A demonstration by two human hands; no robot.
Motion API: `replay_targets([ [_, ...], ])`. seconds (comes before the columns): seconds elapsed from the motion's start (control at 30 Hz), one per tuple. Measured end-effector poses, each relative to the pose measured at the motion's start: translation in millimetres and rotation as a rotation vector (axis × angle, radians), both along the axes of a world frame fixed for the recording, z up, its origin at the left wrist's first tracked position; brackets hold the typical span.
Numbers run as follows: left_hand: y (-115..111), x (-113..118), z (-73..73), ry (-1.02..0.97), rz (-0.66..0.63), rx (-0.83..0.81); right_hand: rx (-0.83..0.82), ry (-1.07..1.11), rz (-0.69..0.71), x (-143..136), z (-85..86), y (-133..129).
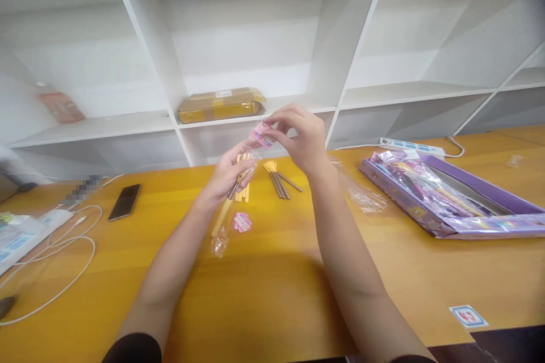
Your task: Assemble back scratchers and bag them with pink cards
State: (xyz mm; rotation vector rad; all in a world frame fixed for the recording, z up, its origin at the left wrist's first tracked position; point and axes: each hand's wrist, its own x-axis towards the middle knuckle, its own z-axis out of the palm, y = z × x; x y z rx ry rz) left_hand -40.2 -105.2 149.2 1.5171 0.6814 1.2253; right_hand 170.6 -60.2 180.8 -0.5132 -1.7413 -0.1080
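Note:
My left hand [227, 176] is closed around a clear plastic sleeve [219, 245]. Inside the sleeve is a slim stick-like tool [221, 218] with a yellow handle and a metal part; its exact kind is unclear. Just above, my right hand [300, 136] pinches a small pink printed card [261, 134] at the sleeve's upper end. Under my left hand lie several yellow sticks [243, 193] on the table. More pink cards [242, 222] are below them. Further right rests a bunch of metal rods [280, 185] with yellow ends.
On the right stands a purple open box [481, 176] with plastic-wrapped items, and clear plastic sleeves [364, 193] lie beside it. A phone [125, 202], a white cable [91, 244] and a power strip [32, 235] are at left. White shelves hold a cardboard box [221, 105].

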Motion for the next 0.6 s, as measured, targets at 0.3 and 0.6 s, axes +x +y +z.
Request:
replay_targets([
  [0.3,-1.9,4.5,2.1,-0.03,0.02,-0.006,0.017,-0.028,-0.035,-8.5,0.5,-5.0],
  [0.6,0.9,5.7,0.5,-0.078,0.002,0.015,0.026,-0.031,-0.039,-10.6,0.0,-6.8],
])
